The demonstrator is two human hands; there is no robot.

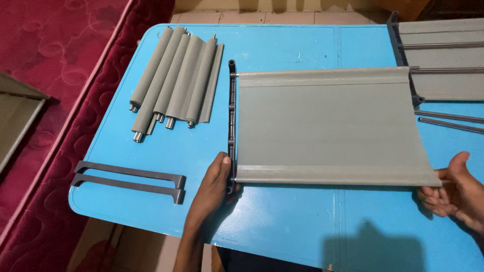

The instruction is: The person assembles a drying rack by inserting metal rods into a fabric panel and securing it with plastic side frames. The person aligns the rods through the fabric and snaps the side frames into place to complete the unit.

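1. The left hand (214, 184) grips the lower end of the dark plastic side bracket (232, 121), fingers closed around it, near the table's (282, 221) front edge.
2. The right hand (456, 194) pinches the grey fabric shelf panel's (327, 126) right front corner.
3. One bracket is joined to the panel; rolled grey panels (174, 80) and two spare brackets (128, 180) lie unassembled by the left edge.

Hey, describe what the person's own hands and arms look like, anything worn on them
Both are bare. The left hand and its forearm, seen from wrist down to the frame's lower edge, show no sleeve, glove, watch or ring. The right hand enters from the right edge; only the hand and a little wrist show, with no glove, ring or band visible. Fingernails are short and unpainted where they can be seen.
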